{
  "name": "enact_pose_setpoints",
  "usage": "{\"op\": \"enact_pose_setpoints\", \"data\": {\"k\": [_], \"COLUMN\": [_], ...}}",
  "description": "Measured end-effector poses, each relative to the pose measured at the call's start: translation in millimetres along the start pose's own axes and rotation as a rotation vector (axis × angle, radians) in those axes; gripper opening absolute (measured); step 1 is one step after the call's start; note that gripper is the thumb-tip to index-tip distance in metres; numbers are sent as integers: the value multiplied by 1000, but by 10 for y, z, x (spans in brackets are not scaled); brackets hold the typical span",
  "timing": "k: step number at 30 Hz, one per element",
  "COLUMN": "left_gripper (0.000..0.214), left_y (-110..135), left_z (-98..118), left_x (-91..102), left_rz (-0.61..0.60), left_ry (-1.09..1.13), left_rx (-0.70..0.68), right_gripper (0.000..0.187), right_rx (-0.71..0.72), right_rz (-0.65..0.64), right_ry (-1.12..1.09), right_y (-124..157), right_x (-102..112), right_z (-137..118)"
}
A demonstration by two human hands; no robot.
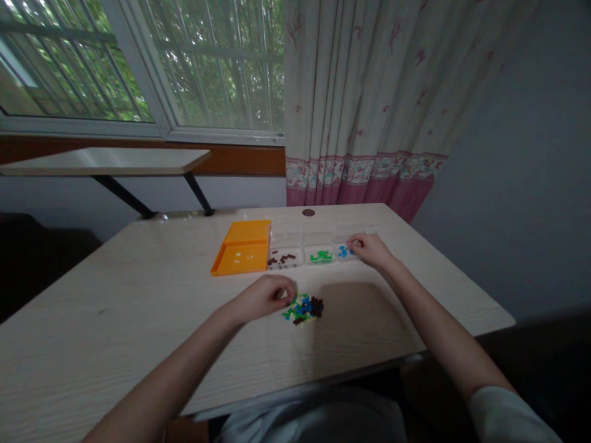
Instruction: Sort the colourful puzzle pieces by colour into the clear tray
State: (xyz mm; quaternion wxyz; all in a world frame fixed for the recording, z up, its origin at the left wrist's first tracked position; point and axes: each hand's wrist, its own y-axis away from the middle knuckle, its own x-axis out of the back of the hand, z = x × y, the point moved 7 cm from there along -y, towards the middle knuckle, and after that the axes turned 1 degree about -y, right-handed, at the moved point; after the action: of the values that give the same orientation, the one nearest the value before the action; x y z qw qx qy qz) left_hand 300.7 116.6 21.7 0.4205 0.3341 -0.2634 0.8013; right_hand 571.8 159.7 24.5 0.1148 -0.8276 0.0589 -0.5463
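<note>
- I see the left hand (265, 299) beside the mixed pile (305, 307), fingers curled; grip, I can't tell.
- Right hand (373, 251) at the blue pieces (342, 251), fingertips close; I can't tell its grip.

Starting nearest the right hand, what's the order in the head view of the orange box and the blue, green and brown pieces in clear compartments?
1. Blue pieces: right by the right hand.
2. Green pieces: next compartment leftward.
3. Brown pieces: leftmost clear compartment.
4. Orange box: farthest left.
</note>
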Motion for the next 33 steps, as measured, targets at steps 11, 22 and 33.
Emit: {"op": "enact_pose_setpoints", "data": {"k": [11, 22, 33], "left_gripper": [17, 19, 17], "left_y": [-19, -59, -59], "left_z": [-11, 36, 49], "left_x": [127, 103, 90], "left_rz": [287, 358, 340], "left_ry": [-8, -40, -43], "left_rx": [48, 23, -5], "right_gripper": [21, 23, 21], "right_rx": [439, 516, 504], "right_rz": [-90, 68, 75], "right_ry": [-177, -290, -300], "right_y": [423, 537, 533], "right_x": [-438, -473, -487], "right_z": [-1209, -1393, -1360]}}
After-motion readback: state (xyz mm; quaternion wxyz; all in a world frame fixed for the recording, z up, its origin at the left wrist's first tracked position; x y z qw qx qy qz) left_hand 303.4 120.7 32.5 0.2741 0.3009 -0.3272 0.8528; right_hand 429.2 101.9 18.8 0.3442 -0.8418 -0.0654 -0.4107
